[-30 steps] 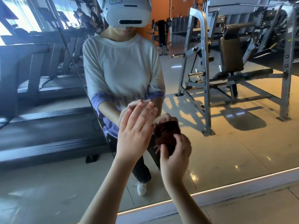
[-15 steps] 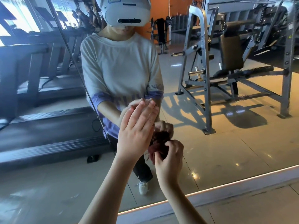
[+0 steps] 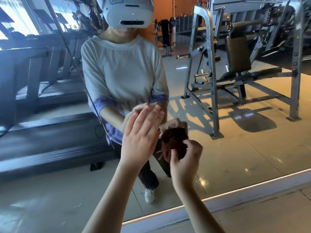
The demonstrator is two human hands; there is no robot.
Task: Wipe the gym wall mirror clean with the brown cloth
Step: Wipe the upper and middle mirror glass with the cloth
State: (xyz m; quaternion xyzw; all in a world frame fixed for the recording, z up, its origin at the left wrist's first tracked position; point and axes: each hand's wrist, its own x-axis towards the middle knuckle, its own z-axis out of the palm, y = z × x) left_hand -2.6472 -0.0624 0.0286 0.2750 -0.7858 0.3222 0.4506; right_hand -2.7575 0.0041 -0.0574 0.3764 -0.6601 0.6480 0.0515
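Note:
The wall mirror [image 3: 244, 157] fills most of the view and reflects me and the gym. My left hand [image 3: 141, 137] lies flat against the glass with its fingers straight and pointing up. Just to its right, my right hand [image 3: 185, 157] grips the bunched brown cloth [image 3: 174, 139] and holds it against the mirror. The cloth is crumpled into a ball, partly hidden by my fingers. My own reflection stands directly behind both hands.
A white baseboard [image 3: 218, 206] runs along the mirror's bottom edge above the tiled floor [image 3: 269, 216]. A vertical seam [image 3: 79, 71] splits the mirror panels on the left. The glass reflects a steel weight machine [image 3: 210, 64] and treadmills [image 3: 42, 98].
My right hand with the cloth slid down and left on the glass, then back up and to the right. My left hand stayed flat in the same spot.

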